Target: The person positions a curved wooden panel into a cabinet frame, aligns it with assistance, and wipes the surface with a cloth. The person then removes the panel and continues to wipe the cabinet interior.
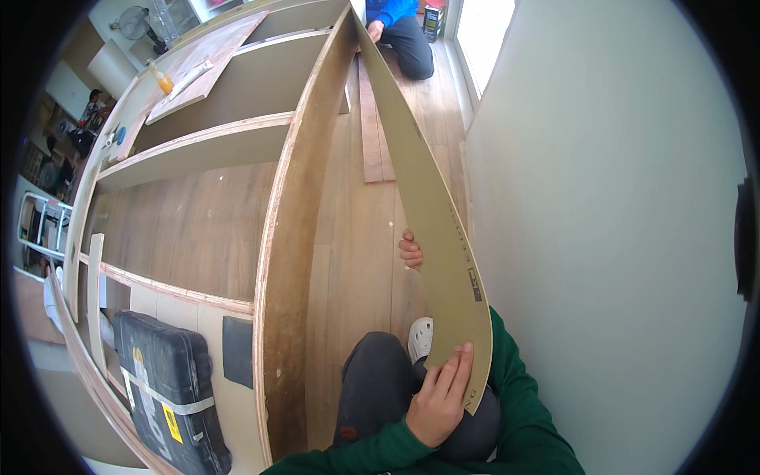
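Observation:
A long, narrow olive-coloured board (423,198) with dark printed marks on its face runs from my lap to the far end of the frame. My left hand (440,398) grips its near end, the fingers laid along the printed face; the thumb is hidden. Reaching behind the board, my right arm is partly covered by it, and the fingers of my right hand (410,250) curl around the left edge. At the far end, another person's hand (375,31) is close to the board. To its left stands a large wooden frame (297,198) with crosspieces.
A black hard case (170,388) lies within the frame at lower left. A loose panel (210,67) lies across it, bearing an orange-filled bottle (161,79). Reddish planks (372,127) lie on the wooden floor. A pale wall (609,214) stands close on the right.

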A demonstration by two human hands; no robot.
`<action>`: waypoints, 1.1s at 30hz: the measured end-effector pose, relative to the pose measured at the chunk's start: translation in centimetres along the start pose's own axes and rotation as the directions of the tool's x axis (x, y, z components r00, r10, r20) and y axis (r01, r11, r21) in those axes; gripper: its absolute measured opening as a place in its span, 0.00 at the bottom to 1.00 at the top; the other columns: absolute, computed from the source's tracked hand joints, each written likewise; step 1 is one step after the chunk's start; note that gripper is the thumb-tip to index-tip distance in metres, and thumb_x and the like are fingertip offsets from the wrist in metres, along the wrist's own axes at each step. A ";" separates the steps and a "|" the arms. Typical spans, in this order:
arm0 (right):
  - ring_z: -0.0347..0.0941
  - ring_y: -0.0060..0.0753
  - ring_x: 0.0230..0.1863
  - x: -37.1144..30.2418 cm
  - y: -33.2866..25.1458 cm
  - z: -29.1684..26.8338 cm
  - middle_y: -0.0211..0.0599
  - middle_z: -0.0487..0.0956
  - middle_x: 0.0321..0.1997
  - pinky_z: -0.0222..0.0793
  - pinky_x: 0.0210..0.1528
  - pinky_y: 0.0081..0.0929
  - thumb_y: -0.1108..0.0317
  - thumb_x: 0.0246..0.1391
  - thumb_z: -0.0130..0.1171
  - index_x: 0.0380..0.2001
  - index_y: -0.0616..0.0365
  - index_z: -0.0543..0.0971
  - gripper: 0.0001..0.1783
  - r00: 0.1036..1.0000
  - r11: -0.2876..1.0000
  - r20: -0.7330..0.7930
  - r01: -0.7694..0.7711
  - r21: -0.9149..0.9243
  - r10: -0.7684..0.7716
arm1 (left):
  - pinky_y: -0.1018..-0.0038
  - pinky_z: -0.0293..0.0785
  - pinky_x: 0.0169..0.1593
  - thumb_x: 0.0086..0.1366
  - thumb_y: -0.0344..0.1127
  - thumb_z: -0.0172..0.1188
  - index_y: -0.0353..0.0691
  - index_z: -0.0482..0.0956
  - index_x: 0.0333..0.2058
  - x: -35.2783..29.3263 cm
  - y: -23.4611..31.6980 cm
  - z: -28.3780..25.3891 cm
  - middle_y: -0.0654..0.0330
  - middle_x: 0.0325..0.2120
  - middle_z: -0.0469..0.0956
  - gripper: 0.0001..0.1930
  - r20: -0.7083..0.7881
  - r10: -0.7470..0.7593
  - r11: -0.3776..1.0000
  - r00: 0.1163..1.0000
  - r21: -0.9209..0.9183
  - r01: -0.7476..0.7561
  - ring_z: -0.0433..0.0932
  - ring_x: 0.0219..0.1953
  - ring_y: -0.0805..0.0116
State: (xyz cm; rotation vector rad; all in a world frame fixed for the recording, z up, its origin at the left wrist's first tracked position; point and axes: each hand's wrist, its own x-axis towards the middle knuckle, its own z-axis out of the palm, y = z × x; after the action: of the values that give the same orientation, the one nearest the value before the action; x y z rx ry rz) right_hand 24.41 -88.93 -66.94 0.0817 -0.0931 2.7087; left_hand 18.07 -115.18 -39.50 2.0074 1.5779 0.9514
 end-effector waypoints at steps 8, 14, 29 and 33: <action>0.72 0.40 0.42 1.1 -12.5 13.0 0.36 0.75 0.54 0.70 0.39 0.43 0.32 0.56 0.38 0.60 0.52 0.65 0.41 0.516 0.253 -0.348 -0.246 -0.935 -0.783 | 0.76 0.74 0.44 0.51 0.24 0.53 0.27 0.65 0.57 0.4 -0.1 1.1 0.51 0.48 0.72 0.31 -0.005 0.067 0.991 0.998 0.116 -0.066 0.73 0.38 0.61; 0.77 0.44 0.47 11.1 -12.5 29.3 0.44 0.79 0.48 0.73 0.47 0.40 0.34 0.52 0.48 0.53 0.56 0.74 0.38 0.533 -0.469 -0.127 -0.816 -0.337 -0.837 | 0.79 0.71 0.48 0.53 0.27 0.51 0.24 0.65 0.56 1.1 -0.6 2.9 0.50 0.48 0.72 0.29 0.029 0.153 0.947 0.988 0.283 -0.154 0.72 0.40 0.63; 0.79 0.34 0.30 6.1 -24.6 27.6 0.41 0.82 0.30 0.74 0.39 0.32 0.46 0.53 0.59 0.38 0.62 0.80 0.26 0.519 -0.504 -0.189 -0.855 -0.125 -0.833 | 0.82 0.74 0.38 0.50 0.25 0.53 0.26 0.60 0.60 5.2 0.8 5.5 0.53 0.46 0.71 0.35 0.014 0.209 0.944 0.978 0.257 -0.205 0.71 0.36 0.64; 0.80 0.37 0.27 5.8 -26.2 28.4 0.43 0.82 0.31 0.76 0.37 0.32 0.48 0.53 0.58 0.41 0.61 0.79 0.25 0.507 -0.475 -0.208 -0.860 -0.186 -0.837 | 0.81 0.73 0.39 0.50 0.24 0.52 0.24 0.59 0.60 6.9 1.2 6.2 0.52 0.46 0.70 0.35 -0.043 0.258 0.942 0.965 0.235 -0.241 0.70 0.36 0.64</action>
State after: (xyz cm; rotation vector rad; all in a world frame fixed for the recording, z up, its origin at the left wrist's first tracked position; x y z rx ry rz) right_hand 31.37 -65.02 -36.88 -2.0483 -2.2768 0.3879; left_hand 24.21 -108.35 -41.11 2.4038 1.5566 0.9823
